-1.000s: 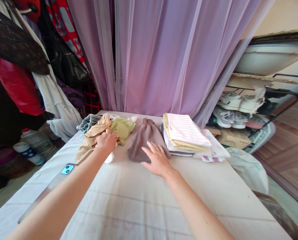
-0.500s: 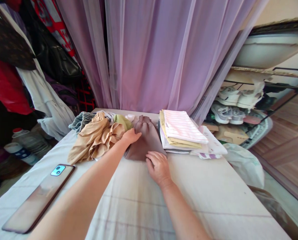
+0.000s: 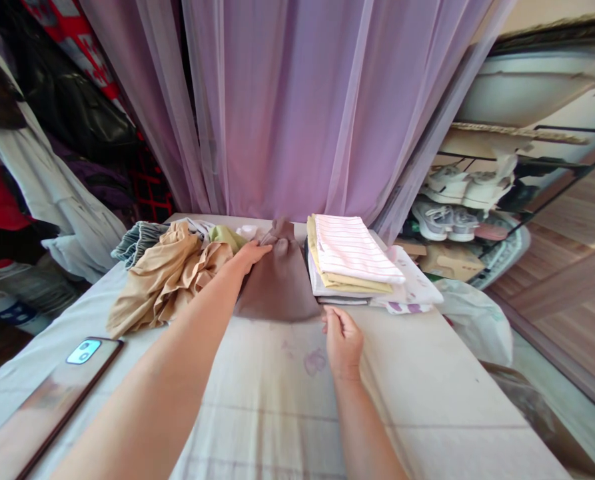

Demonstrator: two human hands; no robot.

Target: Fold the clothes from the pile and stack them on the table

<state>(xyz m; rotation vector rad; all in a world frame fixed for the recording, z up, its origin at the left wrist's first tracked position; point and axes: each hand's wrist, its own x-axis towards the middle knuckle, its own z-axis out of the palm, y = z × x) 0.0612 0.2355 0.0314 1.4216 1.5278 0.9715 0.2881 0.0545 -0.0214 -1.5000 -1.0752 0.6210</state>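
A brown cloth garment lies spread on the bed-like surface in front of me, its top end bunched and its lower edge fairly straight. My left hand rests at its upper left side, with one finger stretched over the cloth and the others mostly hidden. At the lower right corner, my right hand is closed in a pinch on the garment's edge. Left of the garment is a heap of crumpled tan clothes with a green piece behind. To the right stands a folded stack topped by a pink-striped cloth.
A phone lies face down at the front left of the white sheet. Purple curtains hang behind. Bags and clothes hang at the left. A rack with shoes and a plastic bag are at the right.
My right hand has moved right and closed on the garment's lower corner. The garment's lower part is spread wider and flatter. My left hand has stayed by its upper left side.
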